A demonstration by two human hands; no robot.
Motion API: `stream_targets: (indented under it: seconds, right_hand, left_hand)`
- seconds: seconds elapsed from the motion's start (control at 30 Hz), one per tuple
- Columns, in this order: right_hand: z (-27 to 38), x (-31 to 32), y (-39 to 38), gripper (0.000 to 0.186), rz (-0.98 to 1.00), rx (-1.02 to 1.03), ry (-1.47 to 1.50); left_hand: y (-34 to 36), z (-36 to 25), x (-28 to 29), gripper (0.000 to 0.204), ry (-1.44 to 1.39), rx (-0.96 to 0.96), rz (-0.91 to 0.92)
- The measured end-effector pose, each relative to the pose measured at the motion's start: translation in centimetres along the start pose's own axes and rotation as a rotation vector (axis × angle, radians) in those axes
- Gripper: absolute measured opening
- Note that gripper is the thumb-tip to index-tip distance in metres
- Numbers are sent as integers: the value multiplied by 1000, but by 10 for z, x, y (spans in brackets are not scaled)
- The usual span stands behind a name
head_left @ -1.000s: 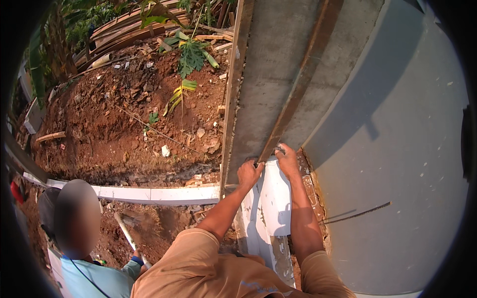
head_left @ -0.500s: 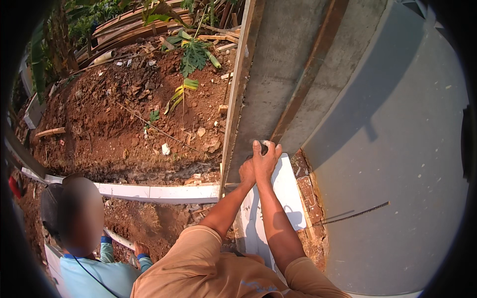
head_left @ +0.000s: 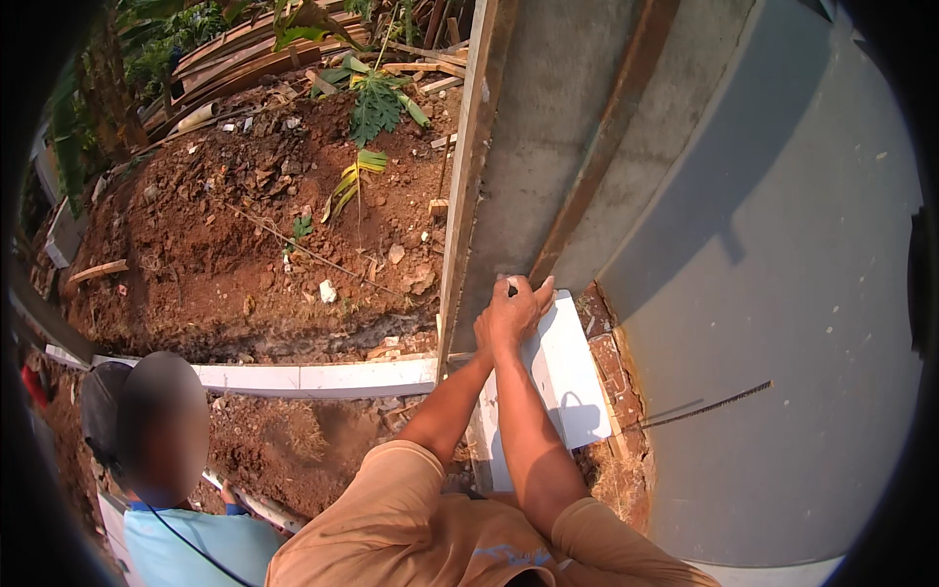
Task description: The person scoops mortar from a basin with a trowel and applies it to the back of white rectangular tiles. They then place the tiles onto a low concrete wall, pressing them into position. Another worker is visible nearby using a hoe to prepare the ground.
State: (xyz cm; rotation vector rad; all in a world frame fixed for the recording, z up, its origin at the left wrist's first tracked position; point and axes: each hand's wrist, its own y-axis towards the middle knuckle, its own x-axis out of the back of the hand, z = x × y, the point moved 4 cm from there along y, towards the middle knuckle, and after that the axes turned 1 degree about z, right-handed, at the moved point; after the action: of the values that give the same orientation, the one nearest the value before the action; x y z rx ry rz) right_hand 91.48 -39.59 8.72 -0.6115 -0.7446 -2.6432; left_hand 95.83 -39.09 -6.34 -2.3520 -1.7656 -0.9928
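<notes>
- Right hand (head_left: 518, 311): laid over the left, fingers spread, pressing the far end of the white block (head_left: 567, 377).
- Left hand (head_left: 486, 328): mostly hidden; grip cannot be told.
- White block: atop the brick wall (head_left: 608, 357), against the grey concrete column (head_left: 548, 147).

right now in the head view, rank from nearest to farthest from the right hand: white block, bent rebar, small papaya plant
1. white block: directly under the right hand.
2. bent rebar: lower right, against the grey wall.
3. small papaya plant: far upper left, on the red soil.
</notes>
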Motion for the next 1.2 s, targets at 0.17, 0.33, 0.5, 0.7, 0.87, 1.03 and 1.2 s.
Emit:
stream_targets:
  seconds: [0.17, 0.33, 0.5, 0.7, 0.87, 1.03, 1.2]
  right_hand:
    - [0, 9, -42, 26, 410, 25, -327]
    - [12, 15, -8, 30, 569, 299, -84]
    - [-7, 52, 13, 28, 832, 181, 73]
    - [-26, 119, 84, 23, 641, 401, -404]
    - [-17, 78, 109, 20, 430, 498, -440]
    - [-21, 64, 100, 16, 291, 472, -410]
    - [-21, 56, 100, 19, 214, 463, -328]
  left_hand:
    - [-5, 31, -24, 38, 35, -130, -51]
    - [-1, 13, -20, 43, 13, -93, -62]
    - [3, -9, 25, 49, 12, 70, -55]
    - [6, -41, 51, 57, -35, 206, -73]
    - [4, -46, 62, 57, -14, 167, -70]
    - [14, -81, 87, 54, -146, 37, -167]
    - [27, -93, 89, 53, -155, 67, -57]
